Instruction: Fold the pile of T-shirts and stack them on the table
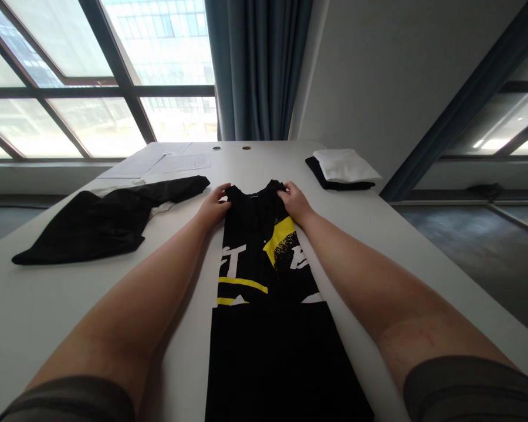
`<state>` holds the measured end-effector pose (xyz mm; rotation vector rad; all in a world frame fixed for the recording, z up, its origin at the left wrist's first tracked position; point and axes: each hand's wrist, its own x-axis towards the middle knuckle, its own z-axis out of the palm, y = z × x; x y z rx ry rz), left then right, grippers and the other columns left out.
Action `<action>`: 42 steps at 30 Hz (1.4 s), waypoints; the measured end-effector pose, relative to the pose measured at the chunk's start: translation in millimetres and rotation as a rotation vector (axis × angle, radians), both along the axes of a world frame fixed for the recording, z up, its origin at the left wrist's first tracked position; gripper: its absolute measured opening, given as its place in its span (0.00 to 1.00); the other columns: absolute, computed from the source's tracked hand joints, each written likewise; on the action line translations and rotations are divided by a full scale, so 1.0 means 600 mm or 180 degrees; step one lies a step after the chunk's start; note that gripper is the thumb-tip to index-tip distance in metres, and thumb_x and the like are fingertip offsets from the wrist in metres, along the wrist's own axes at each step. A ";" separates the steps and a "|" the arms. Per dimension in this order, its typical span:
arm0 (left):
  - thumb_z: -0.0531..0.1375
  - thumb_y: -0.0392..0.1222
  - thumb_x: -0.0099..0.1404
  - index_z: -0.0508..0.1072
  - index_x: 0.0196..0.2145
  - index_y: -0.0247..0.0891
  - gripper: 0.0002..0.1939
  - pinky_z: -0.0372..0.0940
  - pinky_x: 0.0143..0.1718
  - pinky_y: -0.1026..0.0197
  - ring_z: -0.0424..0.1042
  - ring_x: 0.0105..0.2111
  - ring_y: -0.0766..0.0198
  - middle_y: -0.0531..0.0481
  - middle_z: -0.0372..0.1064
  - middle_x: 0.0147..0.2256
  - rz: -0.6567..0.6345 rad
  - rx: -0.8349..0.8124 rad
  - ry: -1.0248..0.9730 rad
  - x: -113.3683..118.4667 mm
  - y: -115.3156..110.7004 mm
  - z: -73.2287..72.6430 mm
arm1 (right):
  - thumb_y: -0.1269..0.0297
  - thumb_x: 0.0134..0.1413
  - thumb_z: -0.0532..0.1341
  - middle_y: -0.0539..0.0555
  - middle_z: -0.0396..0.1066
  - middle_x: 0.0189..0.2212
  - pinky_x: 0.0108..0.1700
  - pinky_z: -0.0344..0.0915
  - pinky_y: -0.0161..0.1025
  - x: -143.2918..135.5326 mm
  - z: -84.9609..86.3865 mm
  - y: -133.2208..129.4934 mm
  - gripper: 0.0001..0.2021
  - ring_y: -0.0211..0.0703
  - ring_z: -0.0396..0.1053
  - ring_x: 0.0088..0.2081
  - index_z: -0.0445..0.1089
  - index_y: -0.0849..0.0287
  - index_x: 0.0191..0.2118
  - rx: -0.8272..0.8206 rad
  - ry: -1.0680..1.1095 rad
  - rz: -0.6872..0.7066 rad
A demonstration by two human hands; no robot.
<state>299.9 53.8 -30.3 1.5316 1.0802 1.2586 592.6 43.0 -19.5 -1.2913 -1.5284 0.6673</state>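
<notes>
In the head view a black T-shirt (246, 234) with yellow and white print lies lengthwise on the white table, its sides tucked inward into a narrow strip. Its collar end points away from me, and its plain black lower part reaches the bottom of the view. My left hand (215, 206) pinches the far left corner beside the collar. At the far right corner my right hand (294, 204) grips the cloth the same way, thumb and fingers closed on it. Both arms stretch forward along the shirt's two sides.
On the left of the table (180, 375) lies a crumpled black garment (101, 220) with some white cloth under it. Paper sheets (180, 163) rest behind it. At the back right sits a folded white cloth (345, 166) on a folded black cloth (334, 183). A blue curtain (259, 70) hangs behind.
</notes>
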 end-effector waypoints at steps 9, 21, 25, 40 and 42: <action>0.71 0.46 0.59 0.80 0.51 0.38 0.23 0.71 0.53 0.46 0.79 0.44 0.48 0.44 0.80 0.42 0.0351 0.0050 0.1324 0.021 -0.012 0.025 | 0.51 0.54 0.60 0.48 0.74 0.32 0.43 0.74 0.47 -0.005 0.003 -0.013 0.15 0.48 0.75 0.38 0.62 0.51 0.44 -0.0470 0.0696 0.0290; 0.61 0.45 0.67 0.75 0.43 0.41 0.09 0.73 0.45 0.52 0.75 0.41 0.56 0.46 0.77 0.43 -0.0136 0.1485 0.1994 -0.040 -0.224 0.090 | 0.52 0.57 0.65 0.48 0.75 0.32 0.45 0.72 0.47 0.039 0.089 -0.199 0.13 0.47 0.76 0.37 0.62 0.51 0.39 0.0347 0.0014 0.1042; 0.57 0.37 0.65 0.77 0.42 0.44 0.11 0.71 0.54 0.52 0.76 0.48 0.55 0.46 0.77 0.47 -0.1165 0.1683 0.2529 -0.067 -0.288 0.076 | 0.66 0.55 0.63 0.55 0.81 0.48 0.57 0.70 0.50 0.075 0.076 -0.286 0.04 0.52 0.78 0.51 0.69 0.52 0.37 0.0229 -0.1308 0.1686; 0.49 0.52 0.78 0.68 0.68 0.38 0.28 0.54 0.71 0.45 0.60 0.71 0.47 0.40 0.61 0.71 -0.0349 0.1359 0.3500 0.056 -0.299 0.078 | 0.63 0.67 0.54 0.60 0.68 0.67 0.73 0.53 0.62 0.019 0.058 -0.269 0.25 0.57 0.64 0.69 0.72 0.56 0.66 0.0266 -0.2826 0.0909; 0.50 0.54 0.78 0.63 0.71 0.35 0.32 0.49 0.73 0.44 0.52 0.74 0.46 0.37 0.53 0.74 -0.0396 0.0989 0.3782 0.072 -0.281 0.055 | 0.56 0.72 0.52 0.60 0.57 0.73 0.74 0.47 0.66 0.003 0.044 -0.259 0.29 0.59 0.53 0.74 0.62 0.57 0.73 -0.0162 -0.3103 0.0926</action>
